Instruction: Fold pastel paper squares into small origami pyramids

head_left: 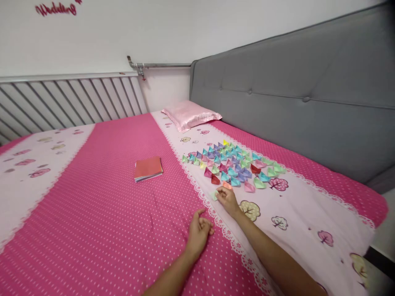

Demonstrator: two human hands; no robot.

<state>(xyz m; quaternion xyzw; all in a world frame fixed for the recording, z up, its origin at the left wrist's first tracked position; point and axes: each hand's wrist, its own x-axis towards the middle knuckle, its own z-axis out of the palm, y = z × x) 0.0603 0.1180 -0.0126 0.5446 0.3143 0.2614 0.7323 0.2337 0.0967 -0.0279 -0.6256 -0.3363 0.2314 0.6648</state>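
Note:
In the head view, a small pale green folded paper boat (214,195) is pinched between the thumb and fingers of my right hand (227,200), just above the pale printed strip of the bedspread. An orange paper boat (227,186) lies right behind those fingers, partly hidden by them. Beyond it, several rows of folded paper boats (236,161) in blue, green, purple, pink, red and yellow spread over the bed. My left hand (198,233) rests over the dotted pink cloth, its fingers loosely curled with the thumb apart, and nothing shows in it.
A stack of square coloured paper (148,168), red on top, lies on the bedspread (117,213) to the left. Farther back are a pink satin pillow (189,115) and a radiator (70,102). A grey padded headboard (286,74) runs along the right.

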